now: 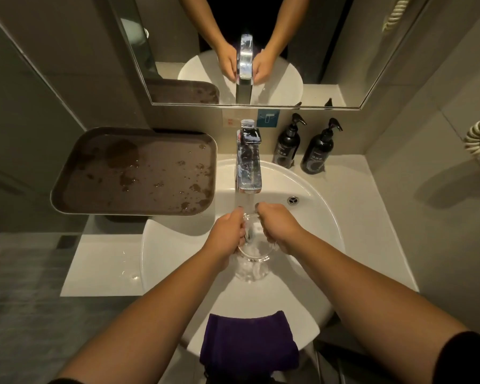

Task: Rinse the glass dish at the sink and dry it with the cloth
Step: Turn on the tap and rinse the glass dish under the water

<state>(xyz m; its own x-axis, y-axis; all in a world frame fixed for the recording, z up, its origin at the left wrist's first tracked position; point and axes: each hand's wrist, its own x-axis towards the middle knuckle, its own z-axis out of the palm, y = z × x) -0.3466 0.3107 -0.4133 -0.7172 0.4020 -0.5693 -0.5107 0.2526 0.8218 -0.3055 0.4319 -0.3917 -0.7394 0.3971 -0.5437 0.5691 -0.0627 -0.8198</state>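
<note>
Under the tap (248, 173), mid-basin of the sink (316, 217), the glass dish (257, 252) sits between both hands, water running into it. Left hand (227, 234) curls its grip round the rim at 9 o'clock, right hand (277, 225) at 3 o'clock, so neither is nearer; dish looks tipped, exact tilt unclear. Purple cloth (248, 339) drapes the sink's near edge at 6 o'clock from the dish, so drying likely means drawing the dish straight back toward the body.
</note>
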